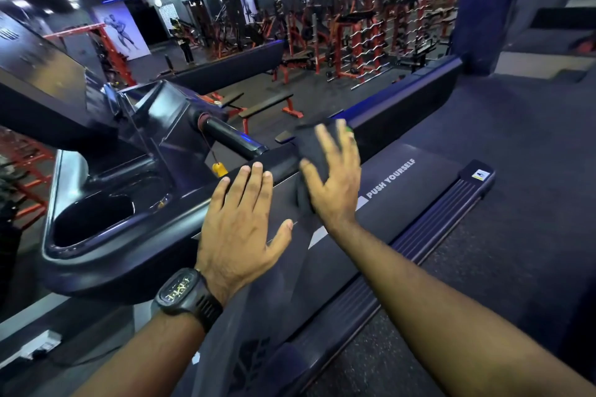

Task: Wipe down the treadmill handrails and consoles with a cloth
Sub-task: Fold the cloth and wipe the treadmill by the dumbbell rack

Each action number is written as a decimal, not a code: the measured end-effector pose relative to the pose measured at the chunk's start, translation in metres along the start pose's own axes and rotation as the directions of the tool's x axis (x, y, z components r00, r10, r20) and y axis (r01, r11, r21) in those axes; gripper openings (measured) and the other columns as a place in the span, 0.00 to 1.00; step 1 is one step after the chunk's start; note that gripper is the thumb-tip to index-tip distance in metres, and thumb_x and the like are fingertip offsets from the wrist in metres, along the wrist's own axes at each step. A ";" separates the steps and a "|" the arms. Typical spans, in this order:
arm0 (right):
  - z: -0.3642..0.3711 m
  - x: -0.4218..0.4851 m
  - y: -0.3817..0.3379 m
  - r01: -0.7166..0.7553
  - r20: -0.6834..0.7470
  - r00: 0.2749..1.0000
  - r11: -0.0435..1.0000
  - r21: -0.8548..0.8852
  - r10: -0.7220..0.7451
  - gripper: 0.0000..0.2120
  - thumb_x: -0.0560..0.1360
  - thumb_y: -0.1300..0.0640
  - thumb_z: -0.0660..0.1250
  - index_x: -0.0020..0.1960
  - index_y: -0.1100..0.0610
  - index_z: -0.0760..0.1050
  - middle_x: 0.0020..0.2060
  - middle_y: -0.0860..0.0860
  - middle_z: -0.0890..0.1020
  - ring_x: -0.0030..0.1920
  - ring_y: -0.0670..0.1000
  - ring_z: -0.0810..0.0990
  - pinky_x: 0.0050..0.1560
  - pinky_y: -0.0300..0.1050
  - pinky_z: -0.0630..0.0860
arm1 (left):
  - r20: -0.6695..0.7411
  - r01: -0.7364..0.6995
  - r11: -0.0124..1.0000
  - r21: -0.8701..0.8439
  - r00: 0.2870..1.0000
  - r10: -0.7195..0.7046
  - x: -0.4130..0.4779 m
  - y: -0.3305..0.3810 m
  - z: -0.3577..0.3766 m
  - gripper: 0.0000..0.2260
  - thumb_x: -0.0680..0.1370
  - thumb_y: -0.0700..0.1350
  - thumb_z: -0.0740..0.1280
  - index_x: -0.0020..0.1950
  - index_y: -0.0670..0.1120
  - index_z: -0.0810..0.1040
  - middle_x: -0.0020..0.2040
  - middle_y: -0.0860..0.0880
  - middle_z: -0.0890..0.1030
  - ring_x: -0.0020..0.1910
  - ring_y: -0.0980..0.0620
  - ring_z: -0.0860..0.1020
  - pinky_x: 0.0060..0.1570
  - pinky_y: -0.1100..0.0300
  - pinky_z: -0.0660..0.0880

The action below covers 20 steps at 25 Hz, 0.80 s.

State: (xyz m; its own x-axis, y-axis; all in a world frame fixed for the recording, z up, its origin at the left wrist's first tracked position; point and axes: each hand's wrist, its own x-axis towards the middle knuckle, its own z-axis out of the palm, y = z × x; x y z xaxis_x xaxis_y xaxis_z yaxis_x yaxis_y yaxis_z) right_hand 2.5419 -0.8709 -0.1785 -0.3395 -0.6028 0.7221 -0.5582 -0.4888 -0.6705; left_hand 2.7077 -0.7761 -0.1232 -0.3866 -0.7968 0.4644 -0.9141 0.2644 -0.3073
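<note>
the dark cloth (308,147) lies draped over the treadmill's handrail (283,167), just past where the rail leaves the console. the right hand (335,185) presses down on it with a flat palm and fingers (325,142) straight and spread, so it pins the cloth rather than gripping it. the left hand (242,222) rests flat on the same rail, just beside the cloth on the console side. its fingers are released too, the tips reaching over the top of the rail, and it holds nothing. a black watch (183,295) sits on that wrist.

beyond the left hand are the short front grip bar (227,135), a yellow safety clip (219,169) hanging on a red cord, and the console (167,106) with its deep cup tray (93,219). below the arms runs the belt deck (419,190), printed "push yourself". red racks and benches (354,42) fill the gym floor behind.

as a judgement, the work is mid-stroke on this handrail. nothing on the dark surfaces shows which parts have already been wiped. the cloth is well apart from the console and tray, so those look likely to be left, along with the opposite handrail, which is not in view.
</note>
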 end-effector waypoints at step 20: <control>0.001 0.015 -0.010 -0.307 -0.058 0.949 0.951 0.049 0.309 0.30 0.77 0.38 0.61 0.77 0.45 0.65 0.81 0.50 0.56 0.79 0.56 0.55 0.77 0.58 0.57 | 0.049 -0.001 1.000 0.021 0.999 0.000 0.024 0.018 0.006 0.35 0.76 0.61 0.55 0.75 0.38 0.66 0.76 0.39 0.66 0.75 0.41 0.65 0.72 0.41 0.63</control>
State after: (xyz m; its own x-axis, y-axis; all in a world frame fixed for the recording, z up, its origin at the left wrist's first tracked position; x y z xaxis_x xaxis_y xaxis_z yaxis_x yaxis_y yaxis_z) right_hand 2.5430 -0.8755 -0.1613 -0.5387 -0.6869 0.4878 -0.3895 -0.3104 -0.8672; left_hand 2.6825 -0.7933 -0.1223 -0.3806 -0.8221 0.4233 -0.9107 0.2539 -0.3257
